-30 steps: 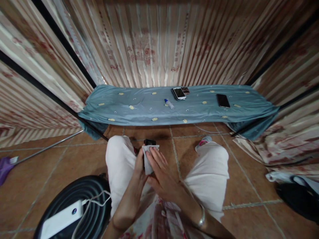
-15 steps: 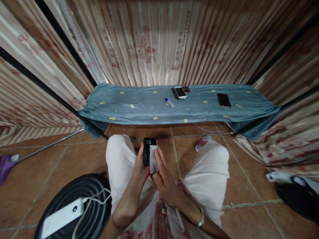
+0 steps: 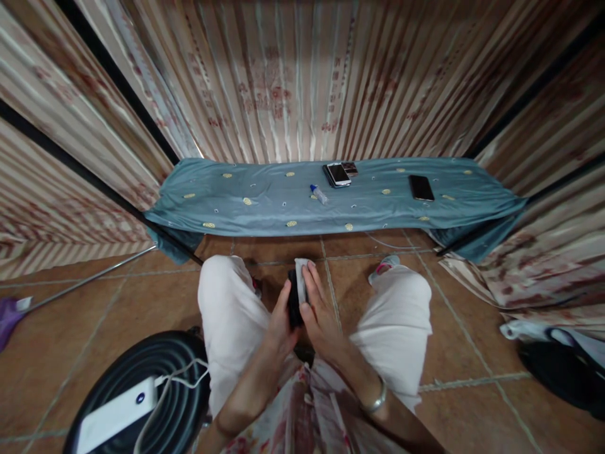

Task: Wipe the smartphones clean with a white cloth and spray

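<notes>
Left hand grips a small black rectangular phone between the knees, fingers curled round its edge. Right hand presses a white cloth flat on the phone's face, fingers close together. Beyond, on the blue-draped tabletop, lie a silver smartphone, a dark smartphone and a little blue-capped bottle.

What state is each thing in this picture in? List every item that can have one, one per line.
left hand: closed around the black phone.
right hand: pressing the white cloth on the phone.
black phone: held on edge between both hands.
white cloth: folded, against the phone.
silver phone: lying flat on the blue table cover, screen up.
dark phone: lying flat, screen dark.
small bottle: on its side.
power bank: cable plugged in.
</notes>
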Tool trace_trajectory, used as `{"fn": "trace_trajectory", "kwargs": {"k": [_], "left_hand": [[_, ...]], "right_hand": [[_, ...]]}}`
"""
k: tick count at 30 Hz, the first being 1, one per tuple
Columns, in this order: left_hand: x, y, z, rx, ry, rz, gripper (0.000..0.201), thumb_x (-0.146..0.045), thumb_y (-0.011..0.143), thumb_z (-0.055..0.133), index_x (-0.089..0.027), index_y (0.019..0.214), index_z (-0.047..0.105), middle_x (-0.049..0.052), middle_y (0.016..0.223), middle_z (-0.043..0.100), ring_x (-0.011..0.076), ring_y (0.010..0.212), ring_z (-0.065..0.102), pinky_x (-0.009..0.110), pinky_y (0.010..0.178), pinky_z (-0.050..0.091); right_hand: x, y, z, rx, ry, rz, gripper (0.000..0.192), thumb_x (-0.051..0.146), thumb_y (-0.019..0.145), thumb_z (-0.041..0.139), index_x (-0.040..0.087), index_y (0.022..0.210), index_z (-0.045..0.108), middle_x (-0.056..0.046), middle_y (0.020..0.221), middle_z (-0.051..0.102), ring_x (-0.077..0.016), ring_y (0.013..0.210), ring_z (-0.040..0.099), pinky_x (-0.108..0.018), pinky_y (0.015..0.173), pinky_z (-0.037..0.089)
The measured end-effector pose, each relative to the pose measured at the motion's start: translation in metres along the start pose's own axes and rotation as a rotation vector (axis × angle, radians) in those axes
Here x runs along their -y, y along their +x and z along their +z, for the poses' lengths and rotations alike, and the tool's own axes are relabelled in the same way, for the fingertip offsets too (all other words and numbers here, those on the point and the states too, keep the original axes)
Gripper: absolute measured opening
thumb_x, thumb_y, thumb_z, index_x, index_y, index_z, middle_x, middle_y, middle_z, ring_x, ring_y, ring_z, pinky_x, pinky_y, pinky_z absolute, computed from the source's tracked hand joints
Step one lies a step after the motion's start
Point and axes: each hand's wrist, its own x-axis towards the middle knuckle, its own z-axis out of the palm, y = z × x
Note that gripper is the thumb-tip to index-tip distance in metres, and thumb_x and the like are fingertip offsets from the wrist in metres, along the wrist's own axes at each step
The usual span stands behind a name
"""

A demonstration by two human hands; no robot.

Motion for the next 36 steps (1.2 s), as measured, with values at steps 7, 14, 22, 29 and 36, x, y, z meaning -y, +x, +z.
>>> {"fn": "trace_trajectory", "kwargs": {"k": [7,14,22,29,36], "left_hand": [[0.006,-0.004,0.003,0.028,0.145,0.162,0.044,-0.050,0.068,0.076,-0.018,0.097,0.075,0.006,0.101,0.075,0.0270,0.113,0.062,0.035,0.098,0.046],[0.002,0.003,-0.001,0.010,0.306,0.324,0.048,-0.048,0.062,0.080,-0.016,0.098,0.075,0.009,0.105,0.075,0.0275,0.113,0.062,0.036,0.102,0.042],[0.003,-0.005,0.002,0.007,0.180,0.202,0.051,-0.055,0.067,0.075,-0.016,0.100,0.070,0.006,0.087,0.074,0.0237,0.089,0.069,0.032,0.073,0.056],[-0.009,-0.004,0.013,-0.106,-0.047,0.000,0.032,-0.046,0.083,0.062,-0.015,0.088,0.071,0.007,0.079,0.075,0.0252,0.093,0.071,0.035,0.083,0.056],[-0.011,0.007,0.004,-0.123,-0.144,0.032,0.029,-0.043,0.081,0.065,-0.017,0.091,0.070,0.008,0.091,0.075,0.0258,0.109,0.065,0.034,0.098,0.049]], "right_hand": [[0.006,0.013,-0.020,-0.035,0.040,-0.080,0.047,0.035,0.100,0.032,0.022,0.145,0.038,-0.009,0.146,0.047,-0.0214,0.140,0.037,-0.045,0.116,0.033],[0.002,0.018,-0.028,-0.025,0.079,-0.108,0.040,0.033,0.100,0.035,0.021,0.134,0.051,-0.009,0.134,0.059,-0.0200,0.130,0.049,-0.042,0.112,0.038],[-0.010,0.019,-0.025,-0.076,0.219,0.158,0.038,0.038,0.102,0.034,0.026,0.129,0.057,-0.004,0.126,0.065,-0.0192,0.119,0.059,-0.036,0.103,0.046],[-0.012,0.011,-0.011,-0.050,0.153,0.161,0.049,0.040,0.102,0.034,0.026,0.148,0.037,-0.005,0.145,0.051,-0.0210,0.133,0.049,-0.040,0.109,0.044],[0.000,0.000,0.003,-0.021,-0.188,-0.053,0.051,0.031,0.101,0.036,0.017,0.150,0.033,-0.011,0.153,0.039,-0.0239,0.147,0.025,-0.052,0.118,0.029]]}}
